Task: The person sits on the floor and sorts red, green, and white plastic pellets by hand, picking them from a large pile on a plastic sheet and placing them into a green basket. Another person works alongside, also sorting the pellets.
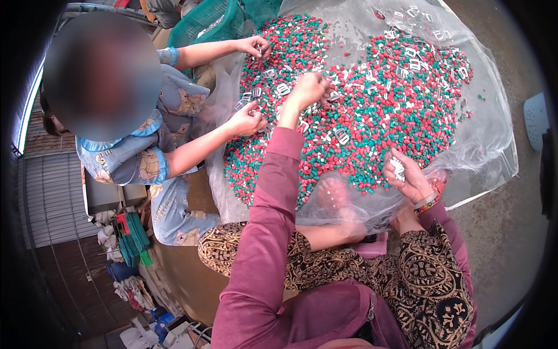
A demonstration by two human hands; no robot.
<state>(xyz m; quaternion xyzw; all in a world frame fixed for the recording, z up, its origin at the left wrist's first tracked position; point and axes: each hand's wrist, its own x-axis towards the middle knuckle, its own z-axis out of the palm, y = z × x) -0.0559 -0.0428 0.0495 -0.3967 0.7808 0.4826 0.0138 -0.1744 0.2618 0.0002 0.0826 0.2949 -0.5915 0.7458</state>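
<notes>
A wide heap of small red, green and white pieces [372,125] is spread over a translucent sheet [488,125]. My left hand [310,92] reaches over the middle of the heap, fingertips pinched together among the pieces. Whatever they pinch is too small to make out. Palm up near the heap's front right edge, my right hand [414,179] is curled around several small white pieces [397,168]. Pale slotted frames like strap buckles [341,136] lie scattered on the heap; another pale slotted frame [283,89] rests left of my left hand.
At the left, a co-worker in blue patterned clothes works the same heap with one hand [256,47] far and the other hand [247,120] nearer. A green mesh bag [203,23] lies behind. My bare foot [334,195] shows at the sheet's near edge. A pale perforated basket [535,122] stands right.
</notes>
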